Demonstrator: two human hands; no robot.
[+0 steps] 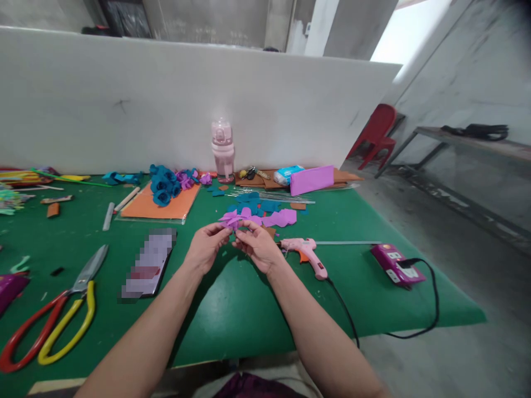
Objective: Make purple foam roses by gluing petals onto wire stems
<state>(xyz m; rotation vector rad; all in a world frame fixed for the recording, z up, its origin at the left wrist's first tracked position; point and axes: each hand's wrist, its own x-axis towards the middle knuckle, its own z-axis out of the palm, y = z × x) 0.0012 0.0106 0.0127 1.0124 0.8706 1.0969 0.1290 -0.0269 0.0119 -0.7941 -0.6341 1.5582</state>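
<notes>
Over the green mat (232, 309), head view: left hand (206, 247) and right hand (259, 246) are pinching one purple flower (230, 221), fingers closed on it, just above the mat. Judging progress: partly built; loose purple and teal petals (265, 213) are waiting behind. Finished flowers (172, 182) are lying in one cluster, exact number unclear. Counting: one glue gun (306, 251), two scissors (62, 315), one bottle (223, 149).

This is a craft workshop in a bare concrete room. A green table (232, 309) carries scissors (62, 312), a glue gun (305, 251), felt pieces (269, 213) and finished blue flowers (164, 185). At the right stand a red chair (375, 135) and a metal bench (468, 141).
</notes>
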